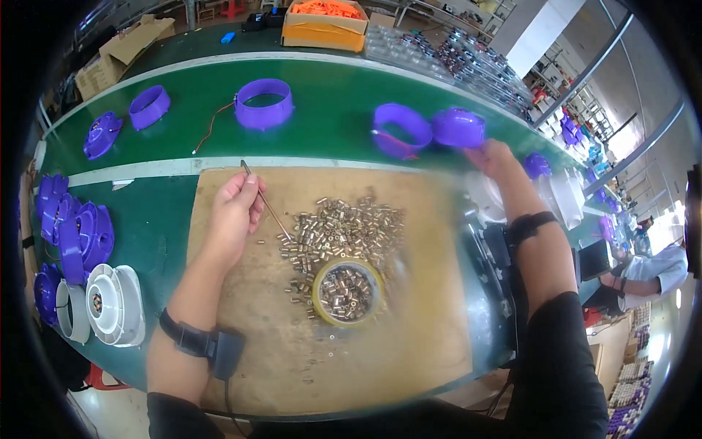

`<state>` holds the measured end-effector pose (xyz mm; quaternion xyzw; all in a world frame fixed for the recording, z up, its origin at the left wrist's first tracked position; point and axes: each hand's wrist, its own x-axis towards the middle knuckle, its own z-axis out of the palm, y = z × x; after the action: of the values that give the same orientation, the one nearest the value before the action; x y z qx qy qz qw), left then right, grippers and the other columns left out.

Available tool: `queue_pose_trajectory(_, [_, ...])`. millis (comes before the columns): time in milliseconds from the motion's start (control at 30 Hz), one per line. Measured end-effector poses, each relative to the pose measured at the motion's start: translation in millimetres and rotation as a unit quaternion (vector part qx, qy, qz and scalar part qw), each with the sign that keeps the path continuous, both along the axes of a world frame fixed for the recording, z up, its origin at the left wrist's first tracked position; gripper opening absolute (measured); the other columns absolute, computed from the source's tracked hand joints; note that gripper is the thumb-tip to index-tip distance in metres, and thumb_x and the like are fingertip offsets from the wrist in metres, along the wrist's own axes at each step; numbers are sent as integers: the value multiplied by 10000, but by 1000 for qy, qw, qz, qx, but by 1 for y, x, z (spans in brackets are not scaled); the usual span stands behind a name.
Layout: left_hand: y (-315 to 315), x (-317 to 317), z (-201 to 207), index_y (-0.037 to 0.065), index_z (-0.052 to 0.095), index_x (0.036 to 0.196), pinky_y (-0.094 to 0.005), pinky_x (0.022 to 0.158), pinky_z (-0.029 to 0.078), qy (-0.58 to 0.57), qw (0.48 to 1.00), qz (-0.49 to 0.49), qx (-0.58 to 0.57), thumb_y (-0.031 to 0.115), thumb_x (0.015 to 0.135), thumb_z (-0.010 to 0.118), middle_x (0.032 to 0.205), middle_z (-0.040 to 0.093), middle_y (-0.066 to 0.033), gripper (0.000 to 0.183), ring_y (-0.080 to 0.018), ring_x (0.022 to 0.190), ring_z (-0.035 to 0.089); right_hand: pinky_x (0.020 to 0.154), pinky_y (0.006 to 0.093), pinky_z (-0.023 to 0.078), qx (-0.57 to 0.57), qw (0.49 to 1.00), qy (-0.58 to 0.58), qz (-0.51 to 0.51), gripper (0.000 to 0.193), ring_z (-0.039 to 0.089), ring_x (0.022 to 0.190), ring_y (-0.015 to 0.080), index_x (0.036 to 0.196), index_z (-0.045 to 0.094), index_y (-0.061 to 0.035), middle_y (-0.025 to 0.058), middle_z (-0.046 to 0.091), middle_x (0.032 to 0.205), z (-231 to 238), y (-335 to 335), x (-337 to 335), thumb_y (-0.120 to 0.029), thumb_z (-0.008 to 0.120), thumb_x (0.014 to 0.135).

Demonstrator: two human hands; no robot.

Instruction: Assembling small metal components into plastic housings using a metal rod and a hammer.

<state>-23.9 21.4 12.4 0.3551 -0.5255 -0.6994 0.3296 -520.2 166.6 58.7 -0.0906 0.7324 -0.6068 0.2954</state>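
Observation:
My left hand [238,205] is closed round a thin metal rod [275,215], its lower end at the edge of a pile of small metal sleeves [347,227]. Just in front of the pile, a yellow-rimmed ring [316,294], perhaps a tape roll, has more sleeves inside it. Stretched out to the far right, my right hand [491,157] grips the near edge of a purple plastic fan housing [458,128] on the green belt. Some of its fingers are hidden. Touching or close beside that housing is a purple ring with a red wire [402,130].
Along the green belt [194,117] are more purple rings [263,104]. Purple and white housings [115,304] crowd the left side. White parts [561,197] stand beyond my right forearm. At the back is a box of orange pieces [325,29]. Another person [647,271] sits far right.

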Motion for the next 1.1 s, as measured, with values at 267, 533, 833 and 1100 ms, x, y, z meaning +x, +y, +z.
queue_pose_trajectory(267, [3,-2,4,121,545,852,-193,415,266,-4,1000,1,-2,281,996,475,624,469,54,227,-26,489,380,721,365,596,36,994,24,96,251,673,885,263,1122,556,6,168,634,1051,10,-5,58,-133,519,916])
queue_pose_trajectory(533, [4,-2,4,114,550,858,-187,419,284,-12,1000,1,-17,279,1000,470,629,479,51,232,-26,490,392,986,407,429,47,963,94,247,454,455,1256,282,1314,473,-5,130,502,1312,8,-8,142,-176,543,899])
queue_pose_trajectory(833, [1,-1,-1,128,548,870,-187,411,285,-17,1000,1,-13,285,990,494,626,472,60,205,-27,489,398,544,224,402,-46,949,293,109,156,506,632,64,995,604,-1,17,613,810,3,27,204,-103,523,910])
queue_pose_trajectory(1100, [-6,7,-3,136,537,869,-195,421,294,39,998,30,25,276,973,512,643,463,53,177,-38,502,391,606,205,370,-189,874,446,33,107,459,680,40,963,596,-2,-13,551,784,-51,46,206,-55,506,939])
